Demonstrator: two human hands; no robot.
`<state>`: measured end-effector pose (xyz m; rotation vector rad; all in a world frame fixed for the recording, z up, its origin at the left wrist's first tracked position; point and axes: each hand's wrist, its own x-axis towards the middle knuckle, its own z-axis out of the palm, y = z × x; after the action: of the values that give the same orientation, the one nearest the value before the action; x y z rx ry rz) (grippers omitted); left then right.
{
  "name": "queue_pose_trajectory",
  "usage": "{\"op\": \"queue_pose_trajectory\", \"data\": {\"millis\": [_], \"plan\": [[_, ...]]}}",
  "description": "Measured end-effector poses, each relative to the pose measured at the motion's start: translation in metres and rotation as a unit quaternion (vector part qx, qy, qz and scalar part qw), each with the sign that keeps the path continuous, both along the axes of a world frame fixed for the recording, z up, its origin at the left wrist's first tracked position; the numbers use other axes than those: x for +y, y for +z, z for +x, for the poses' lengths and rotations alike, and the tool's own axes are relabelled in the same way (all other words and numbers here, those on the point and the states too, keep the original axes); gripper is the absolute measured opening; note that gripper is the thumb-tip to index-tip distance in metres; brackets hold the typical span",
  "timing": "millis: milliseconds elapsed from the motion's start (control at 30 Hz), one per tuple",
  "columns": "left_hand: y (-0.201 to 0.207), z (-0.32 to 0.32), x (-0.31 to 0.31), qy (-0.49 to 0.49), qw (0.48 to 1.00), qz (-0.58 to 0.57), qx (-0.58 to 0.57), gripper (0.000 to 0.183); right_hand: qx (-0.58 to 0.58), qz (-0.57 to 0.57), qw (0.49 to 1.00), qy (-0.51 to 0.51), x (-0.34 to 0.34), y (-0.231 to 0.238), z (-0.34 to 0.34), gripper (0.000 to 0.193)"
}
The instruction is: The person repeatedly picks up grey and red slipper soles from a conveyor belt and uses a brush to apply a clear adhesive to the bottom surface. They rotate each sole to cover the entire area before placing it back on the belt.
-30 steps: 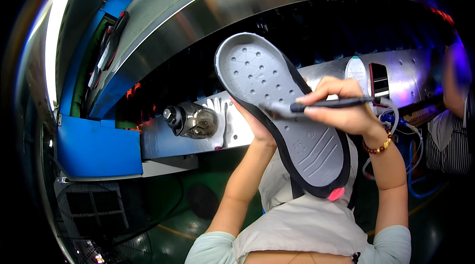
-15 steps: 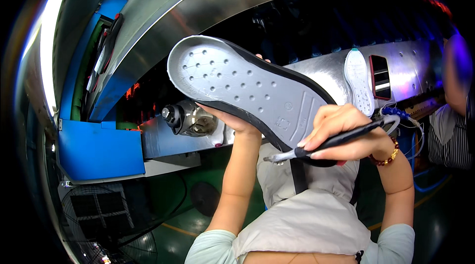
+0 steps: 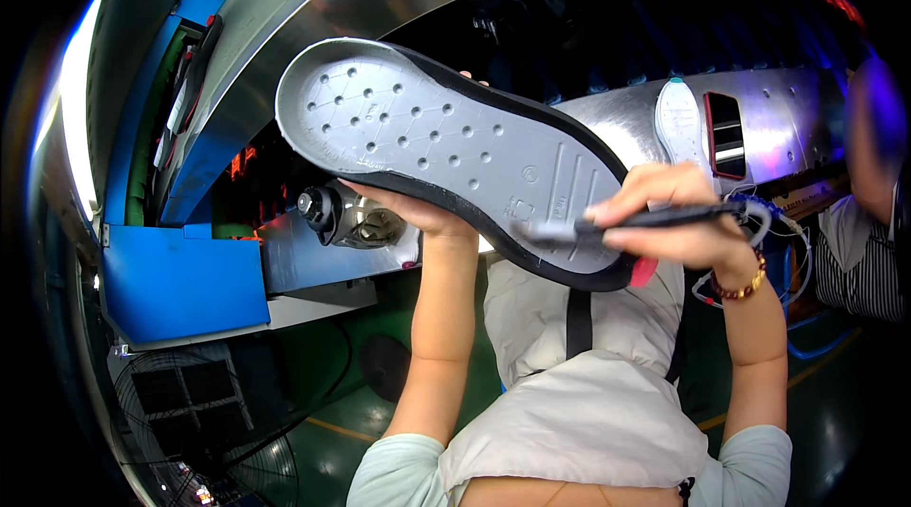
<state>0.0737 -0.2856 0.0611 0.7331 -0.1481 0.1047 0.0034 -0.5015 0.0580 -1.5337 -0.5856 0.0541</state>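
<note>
A large shoe sole [image 3: 408,137] with a grey dimpled inside and a black rim lies slantwise across my view, inside face up. My left hand [image 3: 415,211] grips it from beneath, thumb side along the near edge and fingertips showing past the far edge. My right hand [image 3: 664,213] is closed around a black-handled brush [image 3: 655,216] with a hose at its rear end. The brush's pale tip is blurred over the toe end of the sole; whether it touches cannot be made out. A red tab [image 3: 643,271] sticks out at the sole's toe end.
A clear bottle [image 3: 365,220] with a black cap lies on the metal bench. Beyond my right hand are a white sole [image 3: 678,118] and a red-edged phone-like slab [image 3: 726,135]. A blue machine housing [image 3: 185,284] and a fan [image 3: 204,412] stand left. Another person's striped clothing [image 3: 859,260] shows right.
The sole has moved left and slightly up with my left hand. The brush tip has gone from beyond the sole's near edge to over its grey inside face.
</note>
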Motion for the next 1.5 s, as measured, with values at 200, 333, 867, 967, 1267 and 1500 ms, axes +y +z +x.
{"op": "queue_pose_trajectory", "data": {"millis": [200,333,867,967,1267,1500], "plan": [[-0.004,0.008,0.022,0.056,0.998,0.037,0.014,0.101,0.031,0.07,0.997,0.016,-0.008,-0.002,-0.011,0.016],[-0.008,0.013,0.03,0.112,0.99,0.083,0.028,0.102,-0.015,-0.038,0.999,0.028,-0.003,-0.008,-0.02,0.02],[0.033,0.026,0.034,0.009,0.999,0.036,-0.032,0.086,0.201,0.197,0.959,0.016,-0.016,-0.021,-0.014,0.017],[0.055,0.03,0.039,-0.212,0.958,-0.15,-0.122,0.071,0.244,0.314,0.917,0.017,-0.011,-0.011,-0.017,0.016],[-0.008,-0.047,-0.012,-0.096,0.98,-0.092,-0.147,0.068,0.24,0.341,0.909,-0.013,0.029,0.014,-0.028,0.016],[-0.005,-0.043,0.013,-0.088,0.985,-0.146,-0.036,0.057,-0.036,0.062,0.997,-0.022,0.039,0.031,-0.04,0.018]]}}
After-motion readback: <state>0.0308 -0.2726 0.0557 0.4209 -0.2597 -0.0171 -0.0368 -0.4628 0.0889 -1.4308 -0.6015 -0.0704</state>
